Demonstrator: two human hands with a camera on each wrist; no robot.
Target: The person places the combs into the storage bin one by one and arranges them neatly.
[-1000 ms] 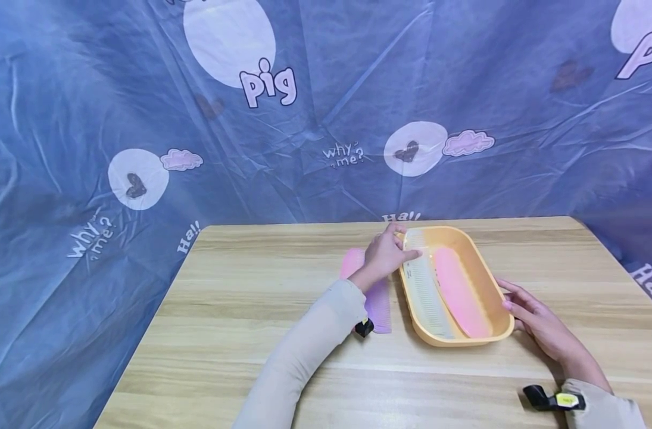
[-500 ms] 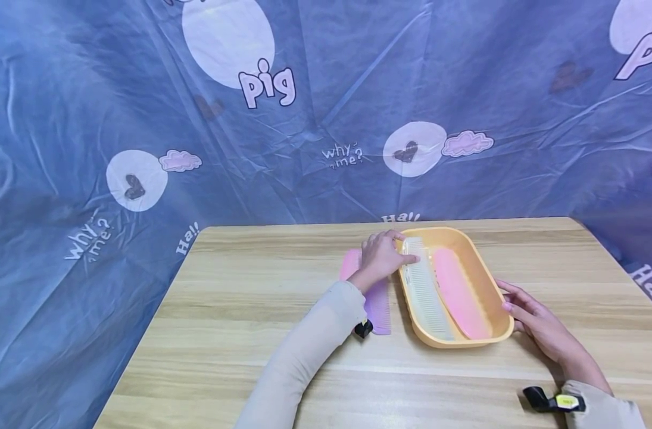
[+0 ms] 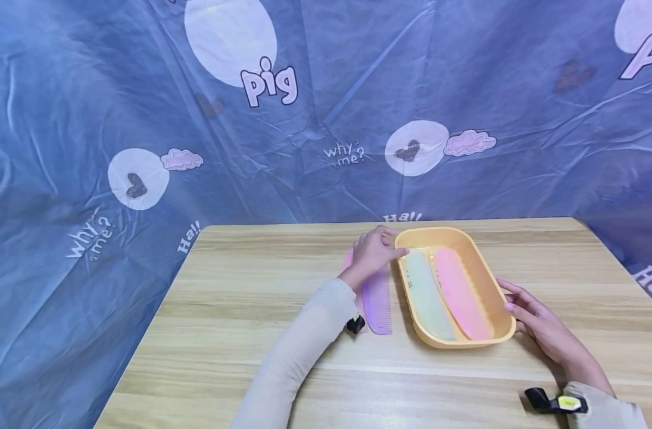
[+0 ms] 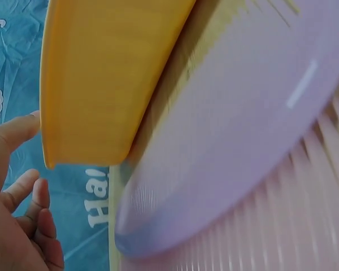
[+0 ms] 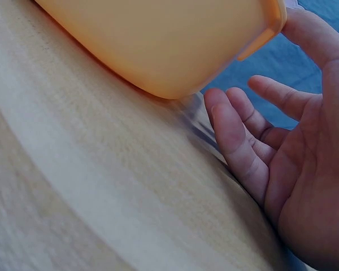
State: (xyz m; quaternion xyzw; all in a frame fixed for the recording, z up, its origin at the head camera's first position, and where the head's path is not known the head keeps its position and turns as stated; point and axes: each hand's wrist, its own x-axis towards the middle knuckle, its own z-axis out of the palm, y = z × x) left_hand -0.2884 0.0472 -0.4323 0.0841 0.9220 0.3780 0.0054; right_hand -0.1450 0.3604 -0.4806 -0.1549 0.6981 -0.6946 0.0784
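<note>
And there was the left hand [image 3: 373, 253], at the upper-left rim of the yellow tray [image 3: 451, 234], its grip loose, fingers apart, nothing held! The pale green comb [image 3: 429, 298] lay inside the tray just right of it, long axis running down the frame, nearer that hand than the right hand [image 3: 537, 325], whose loosely spread fingers merely touched the tray's side. The left wrist view (what a close-up!) showed the purple comb [image 4: 231, 135] overlapping a loose pink comb [image 4: 260, 237]; from the head, wrist and sleeve [image 3: 299, 345] partly hid both.
</note>
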